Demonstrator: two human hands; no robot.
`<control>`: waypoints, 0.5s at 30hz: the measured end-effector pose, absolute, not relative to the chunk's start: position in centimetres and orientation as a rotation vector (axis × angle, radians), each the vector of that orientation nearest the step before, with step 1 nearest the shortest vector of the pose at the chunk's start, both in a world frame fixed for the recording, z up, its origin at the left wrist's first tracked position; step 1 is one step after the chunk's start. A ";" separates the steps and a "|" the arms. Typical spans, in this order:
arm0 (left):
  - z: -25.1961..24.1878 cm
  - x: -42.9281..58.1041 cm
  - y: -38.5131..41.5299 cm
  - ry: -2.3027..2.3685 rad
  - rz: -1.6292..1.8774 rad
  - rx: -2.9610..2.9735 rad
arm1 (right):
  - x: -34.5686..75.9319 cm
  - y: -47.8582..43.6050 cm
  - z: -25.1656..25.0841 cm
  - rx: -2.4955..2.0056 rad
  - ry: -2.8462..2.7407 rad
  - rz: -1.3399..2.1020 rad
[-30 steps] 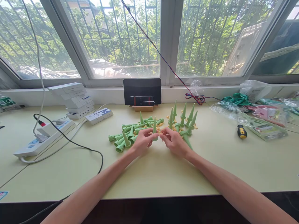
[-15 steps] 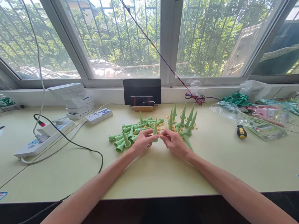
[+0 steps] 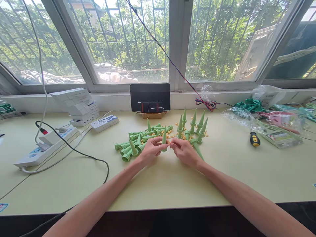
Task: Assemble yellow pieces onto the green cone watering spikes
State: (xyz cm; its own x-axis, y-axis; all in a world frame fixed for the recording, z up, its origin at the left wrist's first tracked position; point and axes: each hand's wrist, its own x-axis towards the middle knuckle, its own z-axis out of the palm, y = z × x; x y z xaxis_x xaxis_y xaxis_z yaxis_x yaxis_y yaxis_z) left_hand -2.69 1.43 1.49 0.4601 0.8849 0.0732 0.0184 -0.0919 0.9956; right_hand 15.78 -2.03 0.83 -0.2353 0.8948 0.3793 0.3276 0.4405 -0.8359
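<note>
My left hand (image 3: 149,152) is closed around a green plastic cone spike (image 3: 164,136), held upright with its tip up. My right hand (image 3: 184,152) pinches a small yellow piece (image 3: 169,142) right against that spike's side. Behind my left hand lies a heap of green spikes (image 3: 138,138) on their sides. Behind my right hand several green spikes (image 3: 194,124) stand upright with small yellow bits around their bases.
A dark tablet on a wooden stand (image 3: 150,97) leans at the window sill. A white power strip (image 3: 45,146) with a black cable, stacked white boxes (image 3: 76,105) sit left. A yellow-black screwdriver (image 3: 254,139) and plastic bags (image 3: 271,123) lie right.
Almost nothing differs: both hands stay together at the upright spike, with only slight finger movement at the yellow piece.
</note>
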 end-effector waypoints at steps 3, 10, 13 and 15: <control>1.4 -2.7 1.5 0.826 0.883 1.494 | 15.8 -1.9 0.6 -1.054 -1.786 0.766; 1.2 -2.8 1.6 0.815 0.863 1.518 | 15.8 -1.7 0.6 -1.062 -1.797 0.832; 1.1 -2.8 1.7 0.832 0.857 1.524 | 15.7 -1.7 0.7 -1.064 -1.788 0.878; 1.1 -2.8 1.7 0.841 0.863 1.527 | 15.6 -1.6 0.7 -1.069 -1.775 0.894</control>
State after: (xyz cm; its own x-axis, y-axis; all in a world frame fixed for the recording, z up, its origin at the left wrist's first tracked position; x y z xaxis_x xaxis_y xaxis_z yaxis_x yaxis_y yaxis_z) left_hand -2.78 1.69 1.15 0.4757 0.8766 0.0728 0.0507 -0.1100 0.9926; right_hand 15.62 -1.65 0.68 -0.2668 0.9150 0.3026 0.3017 0.3774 -0.8755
